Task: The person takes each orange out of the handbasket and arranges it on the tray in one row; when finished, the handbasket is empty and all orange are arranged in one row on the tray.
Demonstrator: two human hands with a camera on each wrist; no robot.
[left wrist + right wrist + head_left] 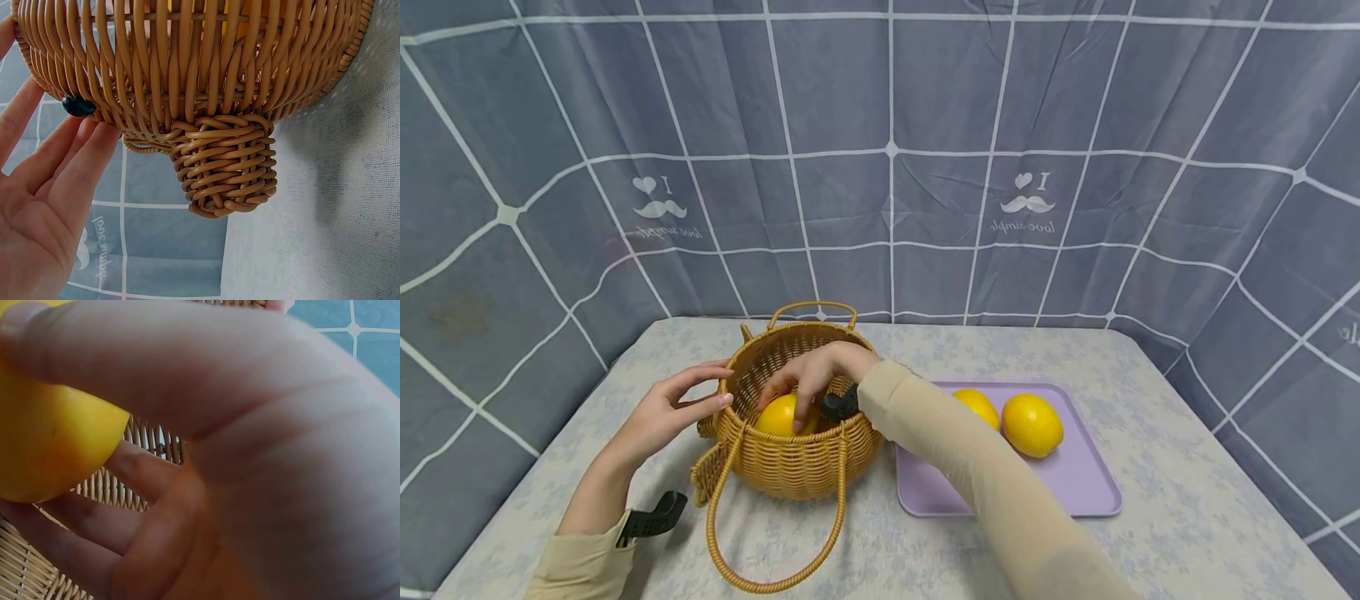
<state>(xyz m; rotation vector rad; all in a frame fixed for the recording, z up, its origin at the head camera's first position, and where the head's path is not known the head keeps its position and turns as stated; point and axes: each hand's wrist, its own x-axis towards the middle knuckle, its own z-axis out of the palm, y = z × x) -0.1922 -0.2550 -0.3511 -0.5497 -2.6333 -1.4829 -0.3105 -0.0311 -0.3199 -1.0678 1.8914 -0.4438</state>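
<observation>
A wicker basket (790, 471) shaped like an animal, with two loop handles, stands on the table. My right hand (808, 375) reaches inside it and holds a lemon (777, 415) low in the basket. In the right wrist view, the thumb lies on one side of the lemon (59, 440) and the fingers bend round the other. My left hand (662, 412) touches the basket's left rim with its fingertips. Seen from the left wrist, its fairly straight fingers rest against the outer wall beside a dark bead (79, 106). The basket's bottom is partly hidden.
A purple tray (1082, 492) lies right of the basket, bearing a lemon (1032, 426) and another lemon (976, 406) partly behind my right sleeve. The front handle (760, 587) hangs down toward me. A grey checked curtain (925, 200) encloses the table (1195, 500) at the back and sides.
</observation>
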